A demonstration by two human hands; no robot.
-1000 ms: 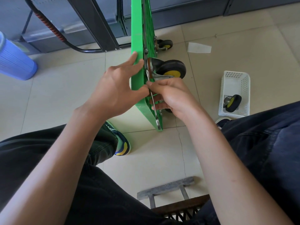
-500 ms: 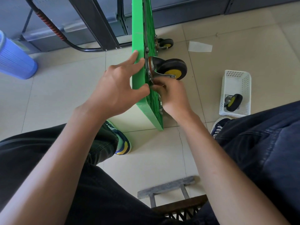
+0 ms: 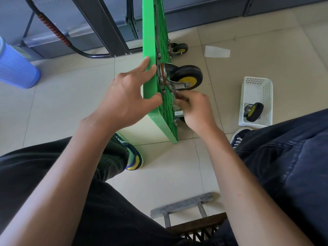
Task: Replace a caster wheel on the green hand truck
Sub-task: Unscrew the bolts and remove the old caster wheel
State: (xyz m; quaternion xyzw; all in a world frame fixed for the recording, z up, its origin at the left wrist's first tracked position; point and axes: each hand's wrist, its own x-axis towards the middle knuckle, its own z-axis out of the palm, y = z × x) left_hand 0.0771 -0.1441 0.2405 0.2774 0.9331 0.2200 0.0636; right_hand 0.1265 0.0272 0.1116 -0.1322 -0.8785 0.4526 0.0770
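On the tiled floor, in the head view, the green hand truck [image 3: 150, 71] is standing on its edge, its underside facing right. A caster wheel [image 3: 188, 77], black with a yellow hub, is sitting on its mounting plate against that underside. The left hand [image 3: 124, 102] is bracing the green deck, fingers straight and spread along the smooth face, thumb pressing at the edge. The right hand [image 3: 193, 109] is working just below the caster's plate, fingertips curled and pinching something small there, probably a nut or bolt. Another caster [image 3: 253, 111] is lying in the white basket [image 3: 257, 82] well to the right; whether it is the old one or the spare I cannot tell. My judgement: one wheel is seated and its fasteners are being run by hand, so final tightening is remaining.

What the right fingers are pinching is hidden behind them. A lower caster is showing only as a metal sliver beside the right palm. No wrench is showing anywhere.
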